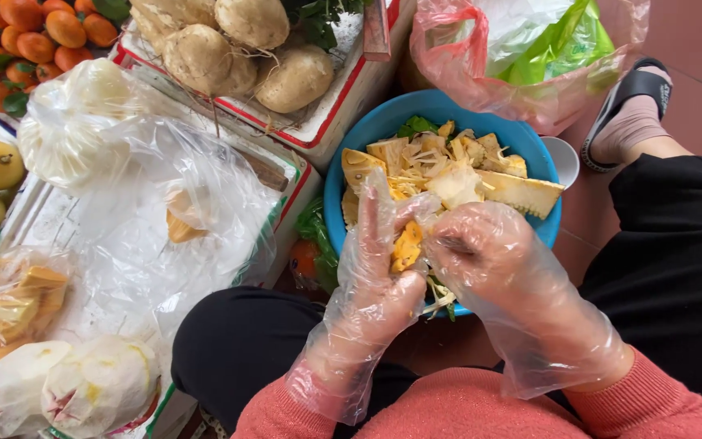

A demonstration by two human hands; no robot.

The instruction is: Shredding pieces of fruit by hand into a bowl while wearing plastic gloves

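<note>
The bowl sits in front of the person's knees, with fruit scraps piled in it. Both hands meet over its near rim, the left hand left of the right hand, a fruit piece between them. Behind the bowl lie the tubers on a box. Left of the bowl spreads a plastic bag; right of it is a foot in a sandal.

A smooth reddish-brown tiled floor fills the upper right under soft, even daylight. Left of it stand white foam boxes with red-edged rims, serving as low stands.
</note>
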